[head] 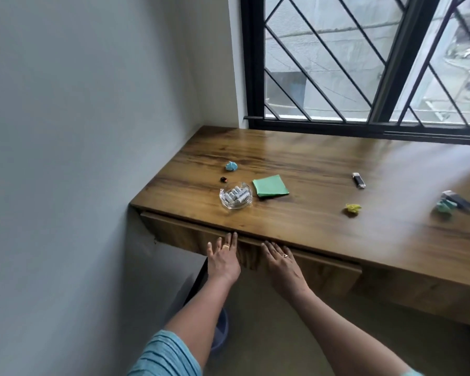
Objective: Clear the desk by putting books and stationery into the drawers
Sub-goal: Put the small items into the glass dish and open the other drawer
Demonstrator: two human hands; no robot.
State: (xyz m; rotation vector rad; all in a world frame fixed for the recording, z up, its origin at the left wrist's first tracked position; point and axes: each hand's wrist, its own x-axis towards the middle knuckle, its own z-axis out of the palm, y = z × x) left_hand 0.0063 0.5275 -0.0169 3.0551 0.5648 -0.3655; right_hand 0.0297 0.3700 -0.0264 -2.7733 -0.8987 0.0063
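The left hand [223,257] and the right hand [282,263] both lie flat against the drawer front [179,234], fingers straight and released, grasping nothing. Each wears a ring, and the fingertips reach the panel's top edge just under the lip of the desk [310,226]. The right hand sits at 3 o'clock of the left, near it but not touching. A dark slit runs between the panel's top edge and the desktop; whether the drawer is fully home I cannot tell. On the desktop, at 12 o'clock of the left hand, stands a glass dish [228,205] holding white batteries [236,196]. Just beside the dish at 2 o'clock lies a green note pad [270,185], flat on the wood. At 11 o'clock of the dish sits a small black-and-red object [223,179], too small to identify, and beyond it at 12 o'clock lies a crumpled blue paper ball [231,166]. Well apart, on the dish's 3 o'clock side, are a flash drive [358,180] and, nearer the front edge, a crumpled yellow paper [352,209]. Farther still, by the right edge of the view, is a blurred cluster [455,203] of crumpled green paper and dark oblong things. A window [251,63] with a black grille closes the desk at 12 o'clock, and a grey wall [79,131] meets it at 9 o'clock. Under the desk, at 6 o'clock of the left hand, a blue bin [220,329] shows partly behind the left forearm — a striped blue sleeve [168,356] covers the upper arm.
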